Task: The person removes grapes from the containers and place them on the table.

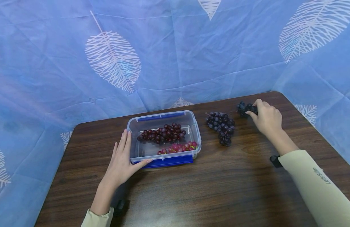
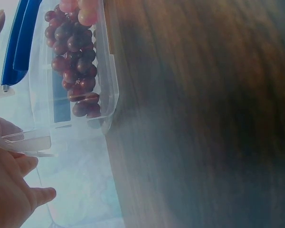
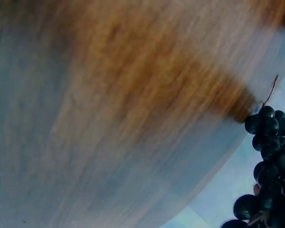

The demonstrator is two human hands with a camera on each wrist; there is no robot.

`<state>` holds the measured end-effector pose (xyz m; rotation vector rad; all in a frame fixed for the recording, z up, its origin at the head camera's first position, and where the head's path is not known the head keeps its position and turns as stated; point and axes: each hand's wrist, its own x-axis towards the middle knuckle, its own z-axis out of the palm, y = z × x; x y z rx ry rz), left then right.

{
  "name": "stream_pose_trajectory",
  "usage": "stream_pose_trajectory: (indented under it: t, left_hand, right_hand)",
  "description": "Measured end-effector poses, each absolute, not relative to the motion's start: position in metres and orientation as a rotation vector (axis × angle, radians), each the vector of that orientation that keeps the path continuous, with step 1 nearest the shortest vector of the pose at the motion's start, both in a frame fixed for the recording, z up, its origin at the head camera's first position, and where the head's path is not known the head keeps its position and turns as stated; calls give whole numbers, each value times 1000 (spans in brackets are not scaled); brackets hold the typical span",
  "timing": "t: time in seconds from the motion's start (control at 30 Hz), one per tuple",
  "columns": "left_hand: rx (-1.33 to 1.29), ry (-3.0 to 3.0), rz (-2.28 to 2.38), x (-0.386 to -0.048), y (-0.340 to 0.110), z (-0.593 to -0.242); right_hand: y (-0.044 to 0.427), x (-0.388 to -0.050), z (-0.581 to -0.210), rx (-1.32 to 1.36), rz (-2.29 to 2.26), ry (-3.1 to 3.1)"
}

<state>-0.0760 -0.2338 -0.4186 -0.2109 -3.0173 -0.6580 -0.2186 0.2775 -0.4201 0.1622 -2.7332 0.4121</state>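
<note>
In the head view a clear plastic container (image 1: 198,138) with blue clips stands left of the table's middle. Inside lie a bunch of dark red grapes (image 1: 163,134) and, along the near wall, a bunch of pink grapes (image 1: 177,147). My left hand (image 1: 121,160) rests against the container's left near corner, fingers straight along the side and thumb on the front rim. At the right, my right hand (image 1: 266,116) grips a bunch of black grapes (image 1: 243,109), also seen as black grapes (image 3: 270,166) in the right wrist view. Another bunch of dark purple grapes (image 1: 221,124) lies between container and right hand.
The brown wooden table (image 1: 209,192) has rounded far corners. A blue cloth (image 1: 177,56) with white leaf prints hangs behind it. A blue clip (image 1: 166,161) runs along the container's front.
</note>
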Motion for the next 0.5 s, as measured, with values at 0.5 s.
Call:
stream_pose_trajectory:
  t: [0.5]
  left_hand:
    - [-199, -3024, -653, -76, -233, -418]
  right_hand:
    - [286, -211, -426, 12, 491, -2952]
